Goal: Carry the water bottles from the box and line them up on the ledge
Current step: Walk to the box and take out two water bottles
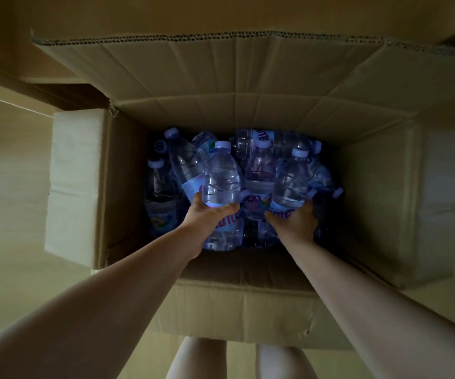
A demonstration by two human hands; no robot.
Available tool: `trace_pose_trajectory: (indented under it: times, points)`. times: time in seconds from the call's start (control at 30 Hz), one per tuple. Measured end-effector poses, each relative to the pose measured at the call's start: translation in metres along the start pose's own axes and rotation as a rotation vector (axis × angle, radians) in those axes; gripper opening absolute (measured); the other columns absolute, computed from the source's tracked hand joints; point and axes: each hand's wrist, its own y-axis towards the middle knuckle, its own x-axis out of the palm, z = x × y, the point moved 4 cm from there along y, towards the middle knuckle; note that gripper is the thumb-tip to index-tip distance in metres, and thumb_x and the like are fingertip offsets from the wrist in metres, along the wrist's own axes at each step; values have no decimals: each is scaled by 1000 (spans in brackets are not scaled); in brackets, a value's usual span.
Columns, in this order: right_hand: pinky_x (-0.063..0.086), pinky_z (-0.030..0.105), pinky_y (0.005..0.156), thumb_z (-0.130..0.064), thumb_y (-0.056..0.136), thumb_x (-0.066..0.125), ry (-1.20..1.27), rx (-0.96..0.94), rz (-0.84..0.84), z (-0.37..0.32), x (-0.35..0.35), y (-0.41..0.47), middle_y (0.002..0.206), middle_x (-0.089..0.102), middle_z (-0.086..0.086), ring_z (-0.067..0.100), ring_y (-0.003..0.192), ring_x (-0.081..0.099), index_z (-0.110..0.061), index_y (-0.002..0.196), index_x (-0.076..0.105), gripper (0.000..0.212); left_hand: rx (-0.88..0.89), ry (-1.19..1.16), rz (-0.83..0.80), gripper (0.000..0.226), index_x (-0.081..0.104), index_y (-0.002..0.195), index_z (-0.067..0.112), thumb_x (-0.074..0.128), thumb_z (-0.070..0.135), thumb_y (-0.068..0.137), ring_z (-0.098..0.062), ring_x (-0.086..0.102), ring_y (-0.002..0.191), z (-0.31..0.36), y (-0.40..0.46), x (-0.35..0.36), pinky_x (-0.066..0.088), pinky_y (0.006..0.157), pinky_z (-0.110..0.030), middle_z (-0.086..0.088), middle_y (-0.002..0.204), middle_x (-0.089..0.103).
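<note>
Inside box [122, 187], bottle [222, 177] in left hand [207, 212]

A pale wood-grain floor [15, 192] spreads around on every side — dim and yellowish. A dark brown strip [64, 94] crosses the upper left. Two bare knees [283, 362] of the person show at the bottom edge — side by side.

Both bare forearms stretch forward and down; the left hand [207, 212] and right hand [296, 221] each curl shut (knuckles up).
</note>
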Motion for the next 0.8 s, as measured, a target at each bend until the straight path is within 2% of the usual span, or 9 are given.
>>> trace_pose_trajectory:
  times: [0.1, 0.17, 0.27, 0.37, 0.43, 0.5, 0.63, 0.7, 0.8]
  points:
    - [28, 46, 111, -52, 73, 79, -101, 194, 9, -5, 9, 11, 155, 27, 16, 32, 143, 22, -1, 151, 13, 115, 12, -3, -11, 62, 45, 126, 24, 80, 26, 75, -22, 66, 96, -8, 4, 2, 55, 86, -40, -5, 107, 65]
    - [32, 49, 110, -55, 71, 79, -107, 278, 31, -8, 11, 16, 151, 32, 16, 32, 139, 23, -2, 145, 18, 109, 39, 6, -29, 58, 48, 123, 26, 81, 23, 75, -20, 67, 94, -13, 6, 7, 56, 81, -36, -4, 107, 67]
    - [35, 51, 107, -52, 73, 79, -110, 268, 99, -7, 13, 19, 144, 39, 17, 33, 135, 30, -5, 138, 25, 96, 63, 26, -50, 48, 51, 111, 32, 81, 19, 75, -17, 67, 91, -18, 8, 13, 56, 78, -32, -1, 103, 68]
    - [38, 51, 105, -52, 71, 79, -19, 256, 97, -3, 10, 15, 141, 43, 16, 35, 132, 38, -10, 138, 30, 94, 48, 36, -36, 52, 52, 117, 28, 81, 20, 75, -21, 67, 94, -18, 2, 14, 56, 86, -39, -3, 105, 68]
    - [43, 42, 98, -46, 72, 80, 144, 261, 26, -4, 4, 7, 136, 50, 14, 33, 122, 49, -14, 138, 33, 88, 33, 16, 1, 55, 50, 120, 23, 81, 19, 75, -23, 67, 92, -16, -5, 8, 56, 83, -39, -5, 104, 67]
    - [47, 32, 83, -35, 73, 80, 278, 200, -93, -8, -4, -4, 124, 59, 9, 25, 102, 60, -14, 135, 40, 77, 29, -17, 36, 49, 51, 112, 22, 82, 17, 74, -23, 67, 87, -12, -17, -3, 57, 76, -37, -6, 99, 67]
    - [53, 26, 66, -33, 71, 80, 300, 94, -262, -27, -24, -38, 101, 71, 2, 14, 84, 69, -19, 120, 57, 55, 83, 1, 56, 43, 51, 100, 24, 82, 15, 73, -21, 67, 83, 4, -52, -26, 57, 71, -35, -6, 95, 66]
    - [56, 28, 67, -32, 73, 79, 304, 58, -319, -42, -33, -61, 98, 71, 3, 14, 82, 70, -21, 113, 57, 47, 108, -34, 62, 45, 52, 106, 20, 82, 13, 74, -23, 68, 84, 11, -75, -36, 58, 71, -36, -8, 97, 67]
    - [57, 33, 78, -28, 77, 79, 251, -11, -402, -67, -51, -105, 102, 68, 4, 19, 89, 68, -18, 117, 50, 50, 158, -110, 88, 40, 52, 103, 20, 80, 11, 76, -15, 66, 70, 18, -121, -53, 53, 53, -25, -5, 88, 67]
